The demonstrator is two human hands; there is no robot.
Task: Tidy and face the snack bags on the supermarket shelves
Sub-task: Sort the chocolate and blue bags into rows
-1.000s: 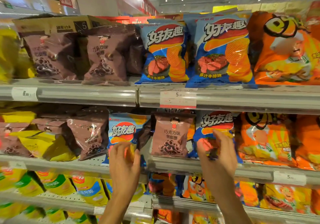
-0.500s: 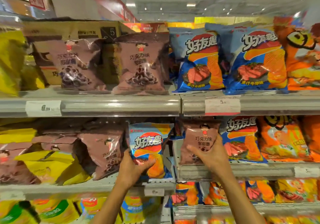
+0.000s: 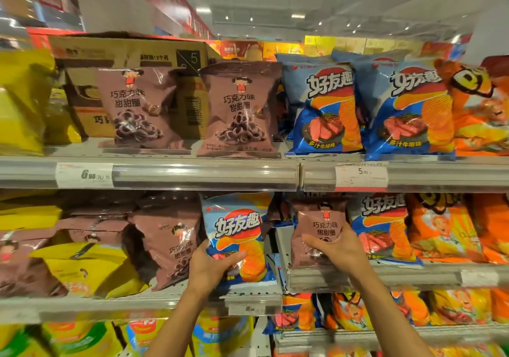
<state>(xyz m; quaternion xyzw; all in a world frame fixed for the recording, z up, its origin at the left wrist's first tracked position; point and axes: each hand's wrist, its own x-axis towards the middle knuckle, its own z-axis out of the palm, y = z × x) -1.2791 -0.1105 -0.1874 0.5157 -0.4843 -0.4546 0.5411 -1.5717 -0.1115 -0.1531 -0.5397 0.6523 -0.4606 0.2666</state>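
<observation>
On the middle shelf, my left hand (image 3: pixel 210 268) grips the lower part of a blue chip bag (image 3: pixel 238 227) that stands upright among brown bags. My right hand (image 3: pixel 337 249) holds a brown chocolate-ring bag (image 3: pixel 319 219) standing just right of the shelf joint, next to blue chip bags (image 3: pixel 382 227). To the left, brown bags (image 3: pixel 168 241) lean and a yellow bag (image 3: pixel 88 268) lies tilted over them. On the upper shelf, two brown bags (image 3: pixel 239 108) and two blue bags (image 3: pixel 325 106) face forward.
Orange snack bags (image 3: pixel 446 230) fill the right of both shelves. Yellow bags (image 3: pixel 22 100) sit at the upper left beside a cardboard carton (image 3: pixel 129 50). Price rails (image 3: pixel 192 174) with tags front each shelf. More bags crowd the lowest shelf (image 3: pixel 303 318).
My left hand closed on the blue chip bag. My right hand moved left from the blue bag onto the brown bag and took hold of it. The view came closer and tilted up.
</observation>
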